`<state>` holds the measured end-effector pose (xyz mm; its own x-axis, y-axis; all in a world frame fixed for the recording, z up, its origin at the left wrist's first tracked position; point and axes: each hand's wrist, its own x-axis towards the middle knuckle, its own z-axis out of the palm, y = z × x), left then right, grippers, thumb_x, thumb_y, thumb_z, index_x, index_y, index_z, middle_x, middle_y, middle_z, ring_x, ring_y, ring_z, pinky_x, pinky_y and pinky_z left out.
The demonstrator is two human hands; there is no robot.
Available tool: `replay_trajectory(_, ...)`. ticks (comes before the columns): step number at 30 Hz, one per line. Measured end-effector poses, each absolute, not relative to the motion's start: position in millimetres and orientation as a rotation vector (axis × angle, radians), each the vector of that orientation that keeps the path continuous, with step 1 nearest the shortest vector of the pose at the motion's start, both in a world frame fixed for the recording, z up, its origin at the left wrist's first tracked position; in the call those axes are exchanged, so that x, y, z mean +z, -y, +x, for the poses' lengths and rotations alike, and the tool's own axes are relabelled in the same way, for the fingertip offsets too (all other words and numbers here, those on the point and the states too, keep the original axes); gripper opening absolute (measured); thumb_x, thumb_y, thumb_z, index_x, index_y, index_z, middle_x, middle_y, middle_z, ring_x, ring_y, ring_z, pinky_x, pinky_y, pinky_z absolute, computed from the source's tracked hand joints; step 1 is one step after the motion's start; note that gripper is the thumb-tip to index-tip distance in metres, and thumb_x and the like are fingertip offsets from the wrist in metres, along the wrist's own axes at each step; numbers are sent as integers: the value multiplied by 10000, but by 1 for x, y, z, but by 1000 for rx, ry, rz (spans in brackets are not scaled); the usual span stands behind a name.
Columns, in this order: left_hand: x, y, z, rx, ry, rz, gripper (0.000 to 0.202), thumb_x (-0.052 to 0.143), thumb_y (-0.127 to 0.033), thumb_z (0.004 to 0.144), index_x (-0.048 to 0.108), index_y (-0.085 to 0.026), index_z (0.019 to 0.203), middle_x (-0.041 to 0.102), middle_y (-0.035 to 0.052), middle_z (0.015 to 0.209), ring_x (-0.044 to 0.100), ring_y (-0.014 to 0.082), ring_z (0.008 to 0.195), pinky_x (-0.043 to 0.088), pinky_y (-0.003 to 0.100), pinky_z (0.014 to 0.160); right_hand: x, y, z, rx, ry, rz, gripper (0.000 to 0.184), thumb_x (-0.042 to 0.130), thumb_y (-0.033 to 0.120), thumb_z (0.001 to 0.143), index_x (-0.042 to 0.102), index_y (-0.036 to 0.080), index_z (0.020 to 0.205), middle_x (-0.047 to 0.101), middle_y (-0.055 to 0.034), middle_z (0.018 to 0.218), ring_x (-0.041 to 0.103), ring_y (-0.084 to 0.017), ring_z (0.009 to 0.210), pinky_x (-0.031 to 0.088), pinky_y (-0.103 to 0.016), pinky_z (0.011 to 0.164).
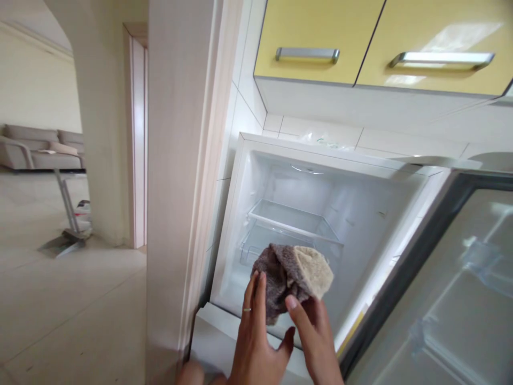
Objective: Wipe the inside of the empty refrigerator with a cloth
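Observation:
A bunched-up cloth (280, 272), dark grey-brown with a cream part, is held between both hands in front of an open fridge (236, 214). On the cloth's left side lie the fingers of my left hand (256, 337), one wearing a thin ring; its thumb points toward the right hand. My right hand (316, 337) grips the cloth from below right, thumb against the lower edge. Behind the cloth, the fridge interior shows a glass shelf (292, 219) and a clear drawer front lower down, partly hidden by the cloth.
The fridge door (452, 299) stands wide at the right, with clear racks inside. Yellow cupboards (320, 32) hang overhead. A pale door frame (180, 187) borders the left side. Beyond it are a dustpan (64, 241) on the floor and a sofa (44, 147).

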<state>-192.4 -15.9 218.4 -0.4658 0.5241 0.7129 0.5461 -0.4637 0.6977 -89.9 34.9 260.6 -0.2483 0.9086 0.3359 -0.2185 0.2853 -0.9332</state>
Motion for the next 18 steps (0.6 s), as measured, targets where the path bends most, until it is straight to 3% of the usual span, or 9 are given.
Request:
replay_trajectory(3,236,6,-207,-2503,1545,-1424,904,840,-286,722,423,-320,1524,479,144,1555,495,375,1421,487,519,1138,263,-32,-98,1209,1632,-539,681,775,458,838,557,257,1451,593,-115,1453,522,-298,1383,426,-457,1171)
replay_trajectory(6,256,-2,-231,-2792,1624,-1272,712,904,-359,611,639,-255,1263,698,117,1263,670,354,1170,570,453,997,273,-35,-102,1138,1827,-470,738,780,430,843,508,271,1510,450,-108,1590,432,-304,1466,405,-457,1190)
replay_trajectory(10,279,-17,-261,-2722,1656,-1123,480,853,-380,622,696,-202,1039,749,67,999,703,308,987,578,417,923,276,-49,-100,1111,2000,-311,724,724,373,902,424,332,1560,372,-83,1641,407,-289,1487,431,-452,1177)
replay_trajectory(14,311,-43,-286,-2392,1387,-1060,407,758,-292,717,692,-238,1115,706,65,1097,669,282,1073,546,415,1000,237,-72,-100,1173,1862,-261,689,746,464,868,512,335,1503,472,-109,1575,479,-308,1437,513,-445,1102)
replay_trajectory(18,356,-90,-328,-1874,1203,-1175,433,653,-238,828,648,-215,1260,604,134,1291,582,294,1277,454,451,1137,170,-93,-100,1345,1580,-587,577,759,586,813,693,281,1298,712,-151,1268,705,-313,1143,608,-414,921)
